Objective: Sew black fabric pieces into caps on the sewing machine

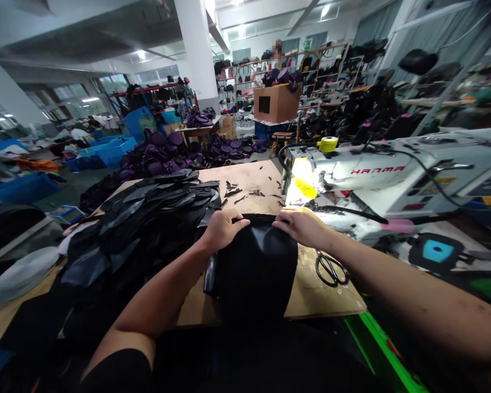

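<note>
A black fabric panel with a slight sheen lies in front of me and hangs toward the table's near edge. My left hand pinches its far edge at the left corner, thumb on top. At the right corner, my right hand grips the same edge between thumb and fingers. Between the two hands the edge looks folded or doubled. Black-handled scissors lie on the table to the right of the panel, below my right forearm. A large heap of black cut pieces spreads to the left of my left hand.
A white sewing machine with a lit lamp stands at the right. Dark scraps are scattered on the wooden tabletop. Beyond lie purple bags, blue tubs and a cardboard box. A person is far back.
</note>
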`<state>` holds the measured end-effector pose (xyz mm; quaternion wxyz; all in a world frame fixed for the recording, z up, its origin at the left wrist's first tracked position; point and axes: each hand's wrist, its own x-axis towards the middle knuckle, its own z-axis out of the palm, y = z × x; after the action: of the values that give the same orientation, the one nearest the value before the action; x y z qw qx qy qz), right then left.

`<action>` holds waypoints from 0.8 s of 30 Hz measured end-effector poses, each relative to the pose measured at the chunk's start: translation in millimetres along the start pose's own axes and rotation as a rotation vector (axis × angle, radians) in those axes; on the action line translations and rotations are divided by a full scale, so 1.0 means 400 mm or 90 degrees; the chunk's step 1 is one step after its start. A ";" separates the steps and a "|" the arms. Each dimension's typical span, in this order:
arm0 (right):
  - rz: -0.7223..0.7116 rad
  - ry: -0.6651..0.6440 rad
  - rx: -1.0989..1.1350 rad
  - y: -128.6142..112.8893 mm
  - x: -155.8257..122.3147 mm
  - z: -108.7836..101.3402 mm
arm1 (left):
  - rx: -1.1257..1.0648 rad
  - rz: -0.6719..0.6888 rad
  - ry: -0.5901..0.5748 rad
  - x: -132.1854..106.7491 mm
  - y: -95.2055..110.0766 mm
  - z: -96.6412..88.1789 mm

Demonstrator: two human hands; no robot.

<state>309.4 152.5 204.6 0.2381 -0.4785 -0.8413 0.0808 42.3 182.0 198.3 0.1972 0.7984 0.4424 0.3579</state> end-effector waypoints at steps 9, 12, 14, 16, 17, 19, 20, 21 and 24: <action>0.089 0.004 0.029 -0.001 -0.011 0.031 | -0.016 -0.045 0.013 -0.020 0.010 0.007; 0.088 0.015 0.043 0.001 -0.018 0.035 | -0.056 -0.041 0.041 -0.022 0.005 0.017; 0.091 0.016 0.061 0.004 -0.024 0.034 | -0.113 -0.062 -0.005 -0.023 0.001 0.026; 0.087 -0.008 0.059 0.006 -0.032 0.029 | -0.180 -0.116 -0.094 -0.020 -0.002 0.032; 0.083 -0.028 0.045 0.006 -0.036 0.025 | -0.209 -0.144 -0.135 -0.014 -0.001 0.033; 0.079 -0.059 0.005 0.003 -0.047 0.020 | -0.238 -0.161 -0.188 0.014 0.005 0.027; 0.081 -0.063 -0.006 0.000 -0.054 0.020 | -0.229 -0.144 -0.209 0.036 0.011 0.021; 0.087 -0.057 -0.006 -0.004 -0.060 0.023 | -0.204 -0.114 -0.233 0.065 0.018 0.015; 0.120 -0.001 0.055 -0.013 -0.083 0.049 | -0.085 -0.023 -0.320 0.171 0.040 0.003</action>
<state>310.1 123.7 178.5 0.2494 -0.5444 -0.7886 0.1396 76.3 231.5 234.9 0.3596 0.8394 0.3687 0.1735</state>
